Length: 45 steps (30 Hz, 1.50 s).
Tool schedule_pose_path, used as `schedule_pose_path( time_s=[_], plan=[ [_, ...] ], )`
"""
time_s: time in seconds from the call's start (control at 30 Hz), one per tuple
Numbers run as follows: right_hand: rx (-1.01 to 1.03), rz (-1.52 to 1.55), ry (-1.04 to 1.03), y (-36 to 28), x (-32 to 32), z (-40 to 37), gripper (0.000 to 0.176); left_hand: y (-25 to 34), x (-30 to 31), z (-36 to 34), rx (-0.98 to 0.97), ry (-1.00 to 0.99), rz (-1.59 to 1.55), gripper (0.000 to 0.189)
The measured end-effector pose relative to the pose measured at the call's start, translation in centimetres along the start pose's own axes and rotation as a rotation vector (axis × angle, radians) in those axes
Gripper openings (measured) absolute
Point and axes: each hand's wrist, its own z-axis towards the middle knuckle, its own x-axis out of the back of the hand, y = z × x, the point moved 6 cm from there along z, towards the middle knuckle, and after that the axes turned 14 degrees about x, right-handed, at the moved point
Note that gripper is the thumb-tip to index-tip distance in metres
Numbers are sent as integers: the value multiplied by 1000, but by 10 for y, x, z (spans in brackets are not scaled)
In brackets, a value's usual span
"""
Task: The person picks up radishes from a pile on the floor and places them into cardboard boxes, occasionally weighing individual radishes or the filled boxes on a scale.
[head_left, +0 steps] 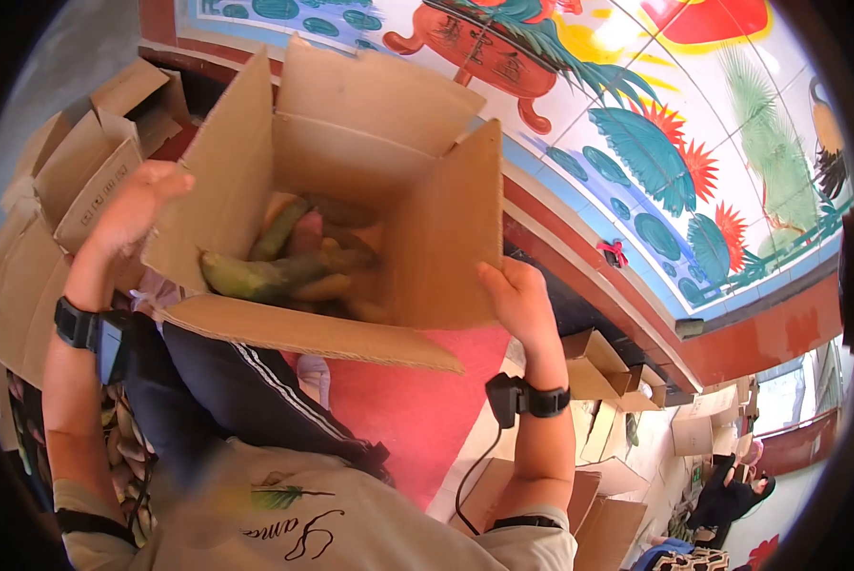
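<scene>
An open cardboard box (pixel 446 233), tilted so its inside shows, is held between my two hands. Several long green and brownish vegetables (pixel 284 271) lie in its bottom, with one pinkish piece among them. My left hand (pixel 146 205) grips the box's left side near the flap. On the right side, my right hand (pixel 520 297) is closed on the box's edge, thumb up. Both wrists wear black straps with small devices.
More cardboard boxes (pixel 89 181) stand at the left, and others (pixel 594 366) line the wall at the right. A red mat (pixel 408 400) lies below. Piled produce (pixel 122 447) shows at lower left. Another person (pixel 722 495) in dark clothes is at far right.
</scene>
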Motion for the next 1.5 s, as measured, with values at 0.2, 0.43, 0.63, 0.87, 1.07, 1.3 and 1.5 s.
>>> schedule_pose_path(
  time_s=[0.2, 0.43, 0.63, 0.87, 1.07, 1.3, 1.5],
  plan=[
    [-11, -272, 67, 47, 57, -50, 28, -34, -108, 4, 11, -323, 155, 25],
    [-240, -816, -310, 157, 74, -110, 29, -95, -234, -22, 28, -785, 398, 25],
    [-349, -912, -187, 202, 102, -143, 28, -47, -181, -19, -22, -696, 284, 24],
    [-386, -962, -220, 219, 119, -104, 26, -107, -32, -11, -16, -86, 168, 23],
    [-355, -1134, -258, 227, 109, -62, 17, -174, 57, -36, -26, 256, 389, 17],
    [-94, -858, -79, 102, 42, 52, 24, -191, 60, -76, -208, 565, 487, 13],
    [276, -482, -98, -22, -80, 137, 26, -205, 63, -90, -209, 740, 604, 30]
  ],
)
